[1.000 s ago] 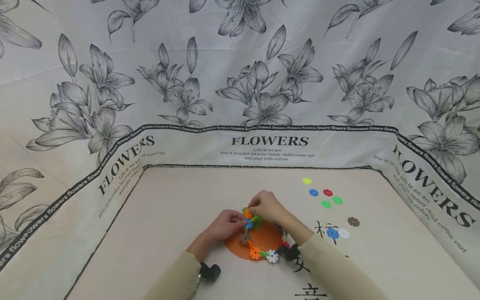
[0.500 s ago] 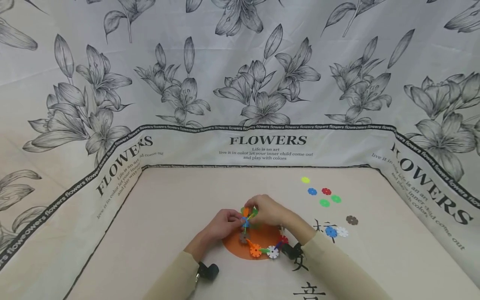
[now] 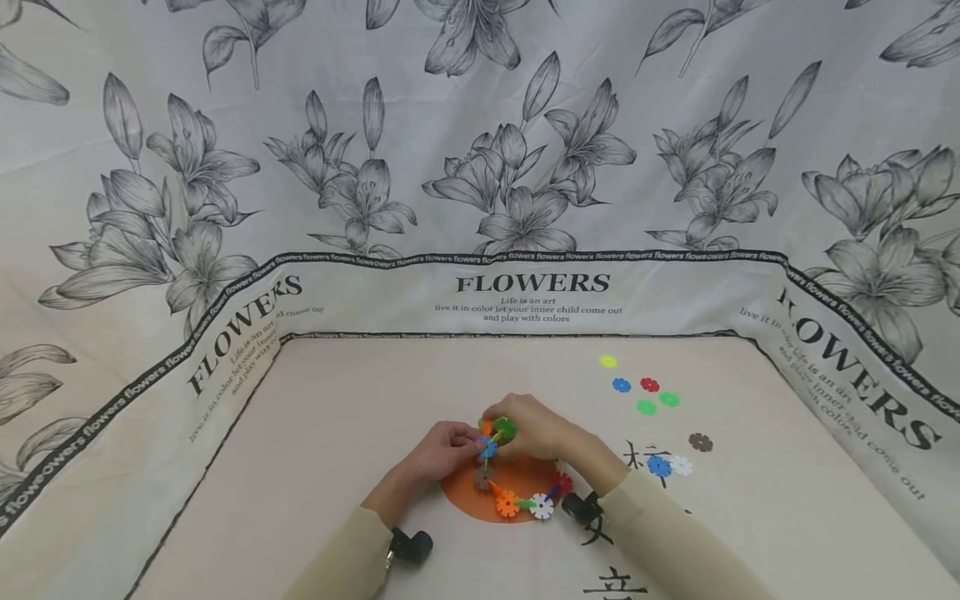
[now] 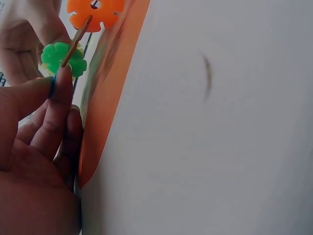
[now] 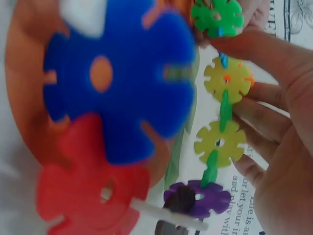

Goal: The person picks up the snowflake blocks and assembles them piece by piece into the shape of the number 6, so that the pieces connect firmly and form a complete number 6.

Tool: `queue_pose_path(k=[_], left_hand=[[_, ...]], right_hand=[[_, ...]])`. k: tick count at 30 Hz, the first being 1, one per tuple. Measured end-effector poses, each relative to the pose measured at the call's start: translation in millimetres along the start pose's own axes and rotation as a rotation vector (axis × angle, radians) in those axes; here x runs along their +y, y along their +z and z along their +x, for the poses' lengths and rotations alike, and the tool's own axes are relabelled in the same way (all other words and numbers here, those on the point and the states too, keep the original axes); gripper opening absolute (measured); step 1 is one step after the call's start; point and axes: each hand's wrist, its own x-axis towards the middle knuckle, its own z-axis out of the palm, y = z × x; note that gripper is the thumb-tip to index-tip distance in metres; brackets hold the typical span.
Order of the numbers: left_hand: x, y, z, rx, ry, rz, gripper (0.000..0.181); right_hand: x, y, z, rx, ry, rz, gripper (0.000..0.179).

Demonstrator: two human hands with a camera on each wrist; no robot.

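Interlocking flower-shaped plastic discs form a curved chain over the orange print. In the head view, its front shows a brown disc (image 3: 484, 478), an orange disc (image 3: 507, 504), a white disc (image 3: 542, 506) and a red disc (image 3: 564, 483). My left hand (image 3: 442, 450) pinches a blue disc (image 3: 487, 447) between thumb and fingers at the chain's left end. Close against it, my right hand (image 3: 532, 425) holds the chain near a green disc (image 3: 505, 429). Yellow discs (image 5: 220, 144) and a purple disc (image 5: 210, 198) hang by the right palm. Its fingertips are partly hidden.
Loose discs lie to the right, among them a yellow disc (image 3: 608, 361), a red disc (image 3: 649, 384), a brown disc (image 3: 701, 442) and a blue disc (image 3: 658, 466). An orange round print (image 3: 461, 500) marks the cloth beneath the chain. Flowered fabric (image 3: 532, 292) walls the back and sides.
My right hand has come down and slightly left, closer to the left hand. The green disc shows more plainly beside its fingers. My left hand keeps its pinch; the loose discs lie unmoved.
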Motion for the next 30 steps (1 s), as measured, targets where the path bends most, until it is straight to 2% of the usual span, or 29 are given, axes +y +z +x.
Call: queue_pose_path(k=[3,6,16,24,30], left_hand=[[-2.7,-0.6,-5.2,-0.001,-0.014,0.016,0.021],[-4.4,0.0,-6.7,-0.010,-0.001,0.011,0.021],[-1.9,0.9,-2.3,0.015,-0.005,-0.018,0.019],[-1.8,0.1,0.1,0.033,0.008,-0.056,0.018],[2.4,-2.0,-1.5,0.026,-0.006,-0.064,0.019]], right_hand=[[1,5,0.6,-0.043,-0.015,0.044,0.049],[4,7,0.6,-0.064,-0.030,0.049,0.049],[9,2,1.4,-0.016,-0.067,0.054,0.039],[8,-1,5.4,0.001,-0.124,-0.020,0.030],[4,-3,6.2,-0.009,-0.131,-0.052,0.031]])
